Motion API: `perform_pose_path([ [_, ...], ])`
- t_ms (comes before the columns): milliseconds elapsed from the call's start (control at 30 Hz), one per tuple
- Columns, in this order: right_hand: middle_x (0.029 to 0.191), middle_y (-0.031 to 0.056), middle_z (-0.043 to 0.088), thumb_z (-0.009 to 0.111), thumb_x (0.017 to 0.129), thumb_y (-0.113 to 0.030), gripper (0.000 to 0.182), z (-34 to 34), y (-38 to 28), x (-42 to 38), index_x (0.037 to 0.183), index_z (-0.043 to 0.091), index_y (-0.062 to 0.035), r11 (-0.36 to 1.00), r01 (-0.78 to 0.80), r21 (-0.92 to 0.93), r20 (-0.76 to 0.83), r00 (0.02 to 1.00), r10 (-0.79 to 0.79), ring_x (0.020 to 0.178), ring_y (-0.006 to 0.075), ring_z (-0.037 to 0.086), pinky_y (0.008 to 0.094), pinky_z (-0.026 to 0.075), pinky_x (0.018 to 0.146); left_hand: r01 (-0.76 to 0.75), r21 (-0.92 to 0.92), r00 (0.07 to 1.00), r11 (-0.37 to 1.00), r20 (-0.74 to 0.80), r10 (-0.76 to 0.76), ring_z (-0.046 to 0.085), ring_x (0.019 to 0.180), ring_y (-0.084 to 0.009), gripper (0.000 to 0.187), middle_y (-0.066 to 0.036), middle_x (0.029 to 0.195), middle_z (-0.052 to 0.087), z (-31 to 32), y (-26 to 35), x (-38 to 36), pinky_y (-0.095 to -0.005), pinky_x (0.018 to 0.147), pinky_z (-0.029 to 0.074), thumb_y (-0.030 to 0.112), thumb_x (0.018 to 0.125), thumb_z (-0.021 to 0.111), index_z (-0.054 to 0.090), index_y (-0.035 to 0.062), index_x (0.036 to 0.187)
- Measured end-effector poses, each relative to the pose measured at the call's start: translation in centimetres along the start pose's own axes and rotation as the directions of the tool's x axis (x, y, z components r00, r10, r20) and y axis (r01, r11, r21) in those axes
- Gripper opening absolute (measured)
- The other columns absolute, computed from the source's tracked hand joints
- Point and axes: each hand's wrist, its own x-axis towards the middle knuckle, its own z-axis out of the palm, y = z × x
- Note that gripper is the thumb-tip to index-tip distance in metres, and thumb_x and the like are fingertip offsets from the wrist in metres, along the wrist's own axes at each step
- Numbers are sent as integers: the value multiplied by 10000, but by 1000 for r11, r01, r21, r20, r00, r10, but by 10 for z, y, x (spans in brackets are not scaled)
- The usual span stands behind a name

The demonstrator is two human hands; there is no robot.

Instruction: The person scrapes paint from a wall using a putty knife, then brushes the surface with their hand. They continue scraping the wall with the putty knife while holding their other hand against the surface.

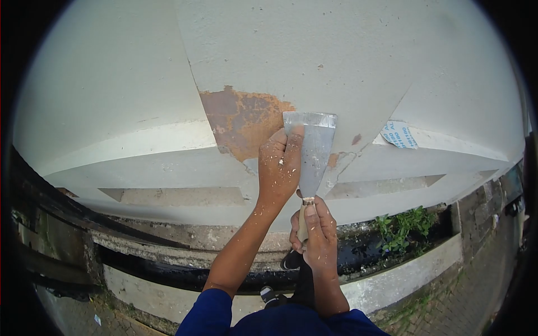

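Note:
A wide putty knife (318, 151) points up at the wall, its metal blade edge near the painted surface. My right hand (318, 229) is closed around its pale handle. At the blade's left side, my left hand (282, 162) pinches the metal, thumb on the front and the other fingers mostly hidden behind. Light paint flakes dot the left hand and both forearms. Just left of the blade, a bare brown and orange patch (238, 117) shows where the wall's grey-white paint (302, 61) is gone. A smaller bare spot (333, 161) lies right of the blade.
A piece of sandpaper (399, 134) with blue print rests on the ledge at right. Below the wall runs a dark drainage channel (185, 278) with green plants (404, 228) and a concrete kerb (409, 274). My shoes (269, 294) show near the channel.

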Motion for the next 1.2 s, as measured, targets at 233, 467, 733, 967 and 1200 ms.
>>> perform_pose_path([
  [233, 601, 15, 440, 359, 912, -233, 316, 6, -1, 8, 1131, 435, -17, 997, 82, -15, -17, 996, -82, 387, 57, 384, 170, 276, 333, 26, -42, 999, 999, 20, -25, 335, 469, -84, 389, -27, 479, 399, -1, -1, 1, -276, 431, 287, 252, 877, 445, 446, 11, 572],
  [467, 601, 17, 441, 360, 912, -226, 330, 4, -4, 15, 1156, 420, -12, 993, 103, -53, -22, 994, -104, 384, 58, 383, 166, 278, 335, -35, -30, 999, 999, 2, 35, 340, 472, -95, 378, -37, 477, 403, 1, 13, 16, -286, 441, 297, 245, 873, 448, 450, 5, 580],
  [733, 599, 20, 441, 359, 912, -236, 340, 1, -4, 13, 1152, 421, -4, 992, 71, -106, -27, 997, -74, 377, 57, 381, 167, 272, 327, 38, -41, 998, 998, 43, -36, 344, 470, -99, 388, -43, 477, 406, 2, 5, 6, -291, 442, 299, 256, 875, 443, 455, 2, 582],
  [967, 598, 19, 435, 360, 911, -253, 346, -1, 0, 7, 1143, 422, -4, 993, 77, -86, -22, 997, -79, 379, 59, 382, 169, 271, 326, -11, 14, 1000, 1000, 23, 11, 343, 467, -105, 398, -44, 476, 402, 2, 6, 3, -293, 447, 302, 267, 879, 434, 456, 4, 582],
  [1200, 602, 4, 425, 376, 911, -233, 307, 2, 1, 3, 1132, 420, -25, 999, 25, -22, -4, 1000, -25, 414, 39, 351, 165, 300, 365, -2, -16, 1000, 1000, 23, 3, 338, 476, -88, 383, -32, 487, 411, -2, -8, 2, -286, 445, 300, 267, 879, 437, 481, 8, 599],
])
